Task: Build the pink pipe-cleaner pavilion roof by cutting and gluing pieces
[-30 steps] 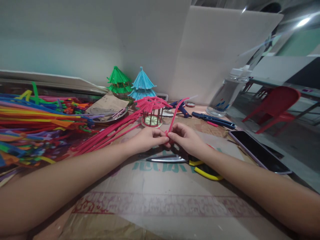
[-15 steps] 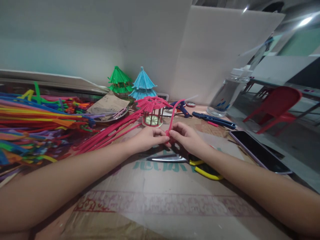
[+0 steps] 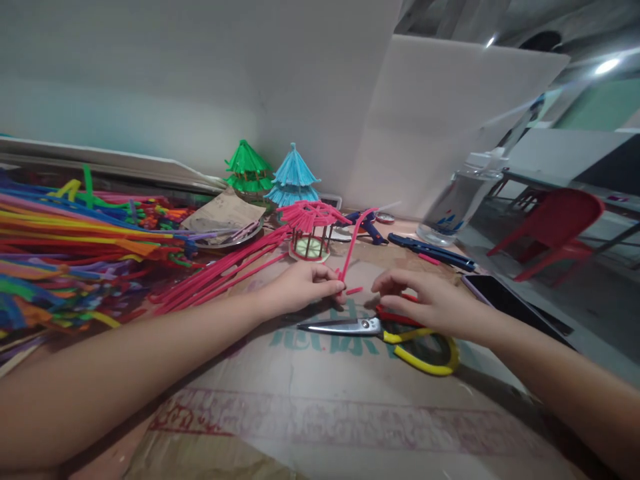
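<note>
My left hand (image 3: 313,287) pinches the lower end of a pink pipe cleaner (image 3: 354,243), whose long part rises and bends to the right. A short cut pink piece (image 3: 355,291) lies on the cardboard just right of those fingertips. My right hand (image 3: 417,297) is empty, its fingers curved and apart, above the handles of the scissors (image 3: 357,327). The scissors lie with their blades pointing left; the handles are red and yellow. Behind my left hand stands a small pavilion model (image 3: 311,230) with a pink pipe-cleaner roof, brown posts and a pale green floor.
Pink pipe cleaners (image 3: 225,270) lie beside heaped multicoloured ones (image 3: 75,233) at left. Green (image 3: 247,167) and blue (image 3: 293,173) pavilion models stand behind. A glue gun (image 3: 369,228), a dark blue tool (image 3: 433,252), a clear water jug (image 3: 453,200) and a phone (image 3: 510,307) are at right.
My right hand has let go of the pink pipe cleaner and moved right, over the scissors' handles. My left hand keeps its pinch. A short pink piece now shows on the cardboard.
</note>
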The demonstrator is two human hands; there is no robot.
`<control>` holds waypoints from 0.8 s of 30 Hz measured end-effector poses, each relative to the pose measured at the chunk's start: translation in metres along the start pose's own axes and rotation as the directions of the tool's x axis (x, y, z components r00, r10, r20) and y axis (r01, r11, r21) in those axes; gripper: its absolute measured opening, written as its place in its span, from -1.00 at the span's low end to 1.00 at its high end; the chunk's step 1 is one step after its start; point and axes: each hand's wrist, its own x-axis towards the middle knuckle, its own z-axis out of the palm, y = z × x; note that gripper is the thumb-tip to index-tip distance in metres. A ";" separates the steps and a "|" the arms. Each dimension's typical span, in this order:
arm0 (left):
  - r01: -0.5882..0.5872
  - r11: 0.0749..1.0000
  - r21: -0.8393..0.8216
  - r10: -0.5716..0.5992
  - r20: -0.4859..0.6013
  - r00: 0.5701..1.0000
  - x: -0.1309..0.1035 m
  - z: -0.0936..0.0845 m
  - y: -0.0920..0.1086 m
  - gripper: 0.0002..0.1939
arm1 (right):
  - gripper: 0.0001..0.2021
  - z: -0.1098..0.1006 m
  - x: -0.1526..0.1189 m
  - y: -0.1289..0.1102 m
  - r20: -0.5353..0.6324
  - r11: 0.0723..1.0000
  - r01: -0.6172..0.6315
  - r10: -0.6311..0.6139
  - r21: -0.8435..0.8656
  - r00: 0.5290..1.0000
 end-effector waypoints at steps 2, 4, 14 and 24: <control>-0.002 1.000 -0.011 0.002 0.008 1.000 0.001 0.000 0.000 -0.69 | -0.83 0.004 -0.007 -0.004 -0.034 0.997 0.033 -0.036 -0.072 0.999; -0.002 1.000 0.004 0.002 0.002 1.000 0.002 -0.001 0.000 -0.69 | -0.85 0.011 -0.008 -0.008 -0.089 0.987 0.058 -0.072 -0.152 0.993; 0.001 0.988 0.155 0.009 -0.058 0.998 0.004 -0.005 -0.001 -0.64 | -0.72 0.041 0.031 -0.023 -0.152 0.795 0.159 -0.300 -0.586 0.942; -0.017 0.986 0.164 0.023 -0.035 0.999 0.003 -0.002 -0.001 -0.70 | -0.72 0.048 0.038 -0.018 -0.209 0.759 0.093 -0.291 -0.645 0.934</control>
